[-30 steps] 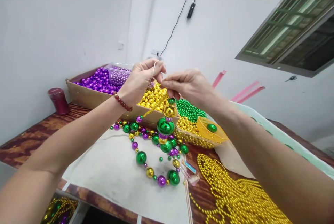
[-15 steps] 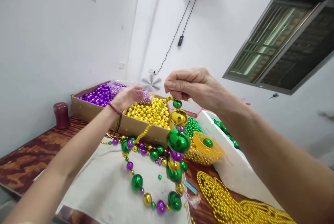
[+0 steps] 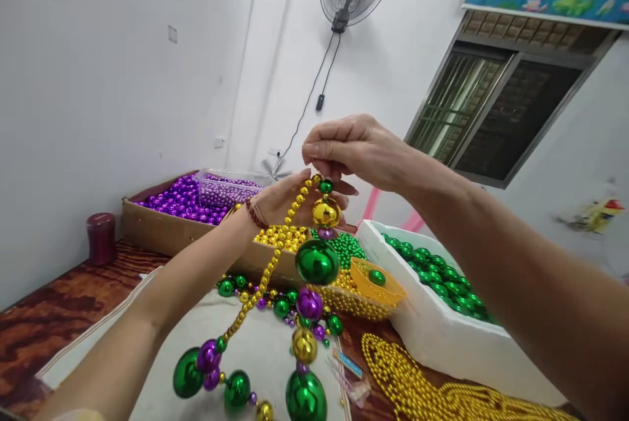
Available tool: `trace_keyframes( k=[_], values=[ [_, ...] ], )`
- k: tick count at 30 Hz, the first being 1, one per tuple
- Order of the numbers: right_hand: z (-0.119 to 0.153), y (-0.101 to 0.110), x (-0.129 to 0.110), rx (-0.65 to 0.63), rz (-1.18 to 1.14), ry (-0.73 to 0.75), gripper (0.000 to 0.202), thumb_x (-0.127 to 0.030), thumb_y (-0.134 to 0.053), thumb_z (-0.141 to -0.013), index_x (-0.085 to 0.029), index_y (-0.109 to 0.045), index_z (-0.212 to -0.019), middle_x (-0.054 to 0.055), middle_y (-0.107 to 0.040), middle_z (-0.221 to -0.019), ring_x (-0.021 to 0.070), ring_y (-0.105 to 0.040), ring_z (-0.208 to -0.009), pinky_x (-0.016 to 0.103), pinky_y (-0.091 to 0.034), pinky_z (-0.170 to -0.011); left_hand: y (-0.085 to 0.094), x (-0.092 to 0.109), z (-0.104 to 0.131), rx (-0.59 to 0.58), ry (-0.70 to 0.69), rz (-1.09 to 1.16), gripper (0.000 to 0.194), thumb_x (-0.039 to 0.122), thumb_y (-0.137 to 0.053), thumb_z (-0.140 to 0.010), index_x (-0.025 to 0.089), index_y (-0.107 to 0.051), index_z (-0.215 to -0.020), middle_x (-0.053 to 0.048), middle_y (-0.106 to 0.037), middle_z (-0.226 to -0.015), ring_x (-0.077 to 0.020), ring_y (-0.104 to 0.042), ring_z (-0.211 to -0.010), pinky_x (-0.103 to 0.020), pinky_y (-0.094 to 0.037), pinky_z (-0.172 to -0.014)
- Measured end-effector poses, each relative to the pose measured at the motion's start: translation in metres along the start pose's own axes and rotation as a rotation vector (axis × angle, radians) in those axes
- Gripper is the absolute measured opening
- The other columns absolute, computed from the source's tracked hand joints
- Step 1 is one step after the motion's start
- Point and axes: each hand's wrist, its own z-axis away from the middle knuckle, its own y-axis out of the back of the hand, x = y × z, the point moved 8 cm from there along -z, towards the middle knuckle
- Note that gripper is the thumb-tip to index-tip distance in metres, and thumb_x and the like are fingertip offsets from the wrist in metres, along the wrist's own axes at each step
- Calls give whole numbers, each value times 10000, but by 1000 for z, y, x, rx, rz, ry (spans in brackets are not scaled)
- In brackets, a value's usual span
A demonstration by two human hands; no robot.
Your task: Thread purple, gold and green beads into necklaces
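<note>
A bead necklace [image 3: 317, 262] of gold, green and purple shiny balls hangs from my right hand [image 3: 351, 143], whose thumb and fingertips pinch at its top. A run of small gold beads slopes down to the left from there, while larger green, gold and purple balls drop almost straight below. My left hand [image 3: 289, 201], with a dark red bracelet at the wrist, reaches behind the strand. Its fingers are stretched out past the small green and gold beads, partly hidden by them. Whether it touches the beads I cannot tell.
A carton of purple beads [image 3: 179, 201] stands at the back left, beside gold beads [image 3: 280, 237]. On the right are a white foam box [image 3: 422, 329], an orange basket [image 3: 378, 287] and gold strands [image 3: 417, 375]. Another beaded strand [image 3: 282, 306] lies on the white cloth [image 3: 196, 316].
My left hand has moved right, from over the gold beads to behind the hanging strand. The necklace hangs lower in view, its left side swung outward. The camera view has tilted upward.
</note>
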Motion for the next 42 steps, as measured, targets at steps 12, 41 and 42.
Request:
trace_keyframes(
  k=[12, 41, 42],
  values=[
    [-36, 45, 9, 102, 260, -13, 227, -153, -789, -752, -175, -637, -586, 6, -539, -472, 111, -486, -462, 254, -336, -371, -8, 77, 6, 500, -311, -692, 263, 301, -837, -705, 172, -629, -804, 11, -594, -730, -109, -577, -693, -279, -439, -665],
    [-44, 84, 6, 361, 414, -199, 139, -150, -673, -823, -120, -677, -688, 9, -569, -549, 84, -482, -491, 220, -307, -453, -9, 112, 8, 581, -420, -595, 144, 251, -682, -890, 140, -599, -850, 17, -582, -727, -44, -544, -605, -215, -458, -636],
    [-44, 85, 6, 366, 406, -191, 136, -153, -671, -822, -117, -680, -692, 10, -571, -553, 84, -488, -495, 217, -310, -455, -12, 113, 9, 595, -437, -614, 132, 241, -661, -903, 142, -597, -844, 13, -584, -729, -48, -554, -616, -218, -465, -645]
  ],
)
